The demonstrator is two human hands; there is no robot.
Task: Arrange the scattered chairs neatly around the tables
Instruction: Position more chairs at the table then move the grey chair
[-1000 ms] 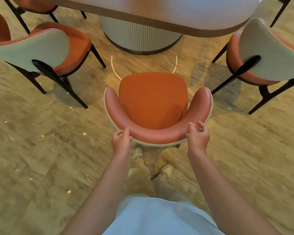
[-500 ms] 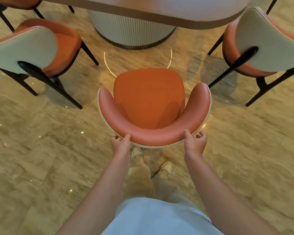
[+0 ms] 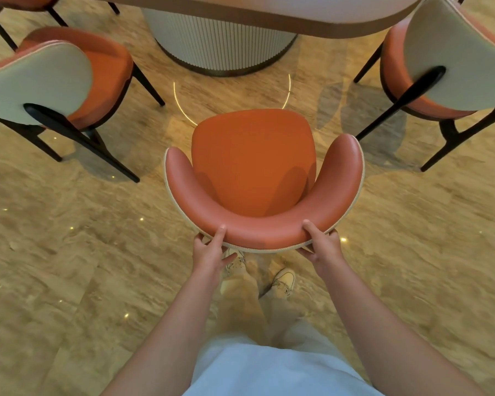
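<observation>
Grip's been taken now: chair (image 3: 255,167) backrest is clamped by left hand (image 3: 209,250) and right hand (image 3: 320,244), so it can be pushed toward table (image 3: 269,21).

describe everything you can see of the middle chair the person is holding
The middle chair has a matte orange seat and a curved, padded backrest in glossier, leather-like orange, with pale piping along its outer edge. Its legs are hidden from above. It stands upright on the floor, facing the table, short of its edge, between two matching chairs. The left hand and right hand grip the backrest's rear rim, thumbs on top.
</observation>
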